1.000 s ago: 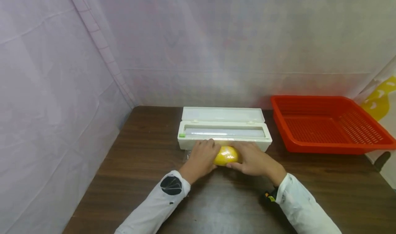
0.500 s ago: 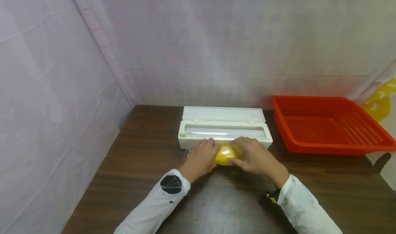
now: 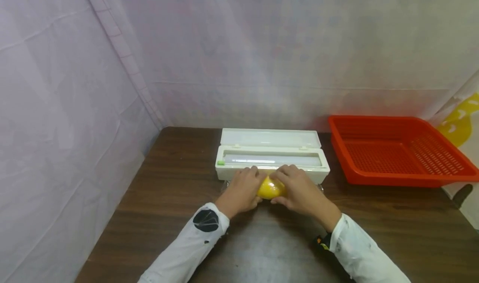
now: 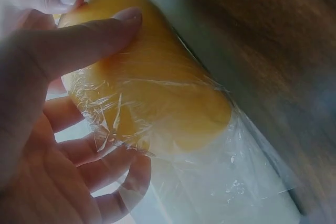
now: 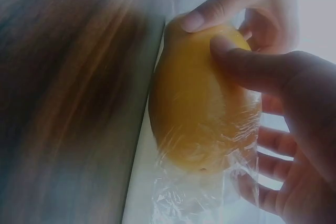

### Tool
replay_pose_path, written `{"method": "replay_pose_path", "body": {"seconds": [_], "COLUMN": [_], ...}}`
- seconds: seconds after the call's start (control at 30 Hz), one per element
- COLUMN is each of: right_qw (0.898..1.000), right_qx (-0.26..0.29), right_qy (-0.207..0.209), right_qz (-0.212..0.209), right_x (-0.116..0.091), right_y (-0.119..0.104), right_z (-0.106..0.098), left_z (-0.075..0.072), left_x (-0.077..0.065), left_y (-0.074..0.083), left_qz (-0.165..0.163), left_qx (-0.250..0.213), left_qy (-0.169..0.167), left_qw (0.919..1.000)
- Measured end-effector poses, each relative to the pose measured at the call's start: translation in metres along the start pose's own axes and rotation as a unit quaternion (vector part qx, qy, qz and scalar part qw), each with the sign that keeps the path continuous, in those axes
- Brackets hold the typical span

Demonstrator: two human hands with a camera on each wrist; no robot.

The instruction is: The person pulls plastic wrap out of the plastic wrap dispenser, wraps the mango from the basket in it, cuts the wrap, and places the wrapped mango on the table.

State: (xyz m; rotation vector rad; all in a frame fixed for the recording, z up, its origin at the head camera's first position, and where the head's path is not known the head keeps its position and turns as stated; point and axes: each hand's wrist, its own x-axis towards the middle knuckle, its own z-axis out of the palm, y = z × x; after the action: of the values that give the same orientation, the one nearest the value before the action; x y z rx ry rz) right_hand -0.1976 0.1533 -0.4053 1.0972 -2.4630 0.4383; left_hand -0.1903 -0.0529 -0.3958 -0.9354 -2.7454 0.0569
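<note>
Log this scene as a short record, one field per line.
Left hand: holds one side of the yellow fruit
Right hand: holds the other side
Covering: clear plastic wrap, wrinkled, extending past both ends of the fruit
Film dispenser: white, lid swung open on the far side, pale roll inside
Basket: red plastic, right of the dispenser
Table: dark wood-grain top
Sleeves: white, on both arms

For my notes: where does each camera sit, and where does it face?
Head: worn there, facing forward-down at the rounded yellow film-wrapped fruit; left hand, right hand, white sleeves show.
Left wrist: worn there, facing the fruit; both hands show.
Right wrist: worn there, facing the fruit; both hands show.
Both wrist views share fruit and thumbs.
</note>
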Motion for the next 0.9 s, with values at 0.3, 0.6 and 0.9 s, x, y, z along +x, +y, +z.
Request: {"method": "replay_pose_path", "body": {"seconds": [0.3, 0.6, 0.9], "right_qw": [1.000, 1.000, 0.999], "right_qx": [0.009, 0.022, 0.036], "right_qy": [0.002, -0.005, -0.015], "right_qz": [-0.002, 0.001, -0.004], "right_x": [0.002, 0.002, -0.001], "right_y": [0.002, 0.008, 0.013], "right_z": [-0.001, 0.001, 0.001], "left_z": [0.005, 0.007, 0.006], "left_x": [0.001, 0.001, -0.001], "left_y": [-0.003, -0.005, -0.003], "left_qz": [0.004, 0.008, 0.006], "left_qx": [-0.017, -0.038, -0.077], "left_qy": [0.025, 0.026, 0.035], "left_qw": [0.9995, 0.9989, 0.9964]}}
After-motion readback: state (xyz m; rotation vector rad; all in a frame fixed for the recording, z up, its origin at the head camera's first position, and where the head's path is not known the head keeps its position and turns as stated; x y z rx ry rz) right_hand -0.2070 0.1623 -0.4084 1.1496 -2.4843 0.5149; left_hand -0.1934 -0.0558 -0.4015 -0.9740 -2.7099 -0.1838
